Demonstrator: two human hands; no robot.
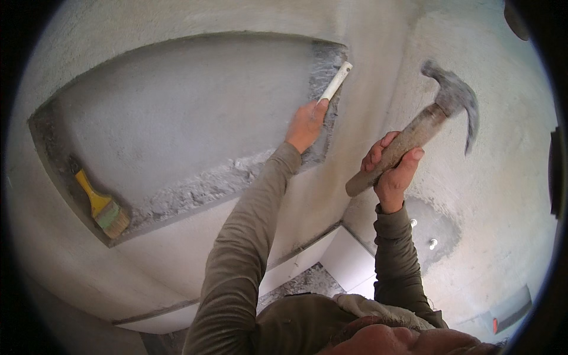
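Observation:
My left hand [307, 124] is closed around a white-handled tool [337, 81] at the right end of a recessed niche in the wall. The handle's end points up and to the right, and the tool's other end is hidden by my hand. To the right, my right hand [393, 180] grips the wooden handle of a claw hammer [452, 94]. The hammer is held tilted, its metal head up and to the right and slightly blurred. It is apart from the white handle.
The grey niche [189, 100] has rough, crumbly mortar [201, 192] along its lower ledge. A yellow-handled paintbrush [100, 204] stands in its left corner. Two white pipe fittings [433, 244] stick out of the right wall. White tiles [349, 254] lie lower down.

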